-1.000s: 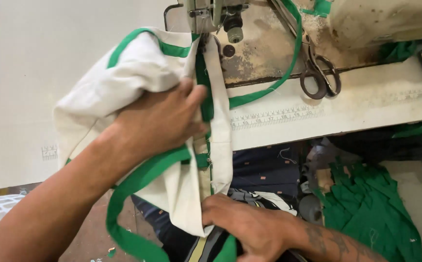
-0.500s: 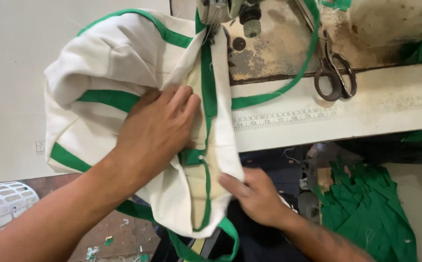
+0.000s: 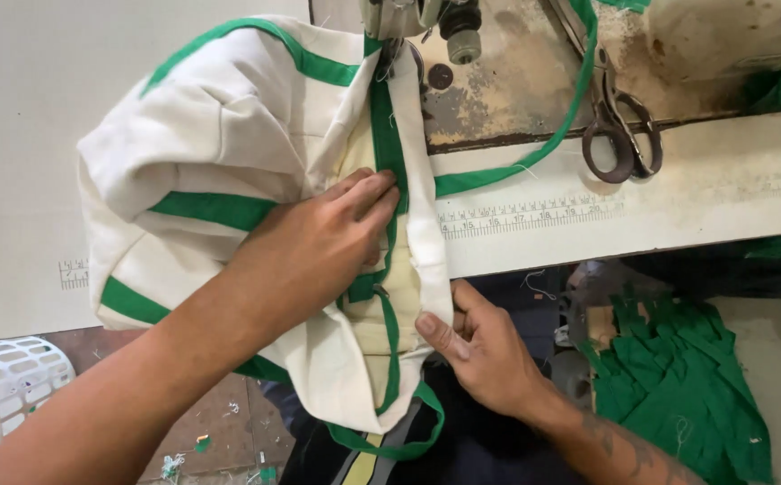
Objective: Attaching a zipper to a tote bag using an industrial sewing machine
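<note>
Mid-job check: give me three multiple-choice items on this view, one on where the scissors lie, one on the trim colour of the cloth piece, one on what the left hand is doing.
1. Where do the scissors lie?
A. On the machine bed, right of the needle
B. In the white basket
C. In the right hand

2. What colour is the trim on the cream cloth piece?
A. Red
B. Green
C. Blue

3. What is the left hand doing?
A. Hanging free of the cloth
B. Holding the scissors
C. Pressing flat on the cloth, fingers along the green strip

Answers: 1 A, they rest on the worn bed beside a green tape. 2 B, green bands edge the cloth. 3 C, its palm lies on the cloth, while the right hand pinches the lower edge.
</note>
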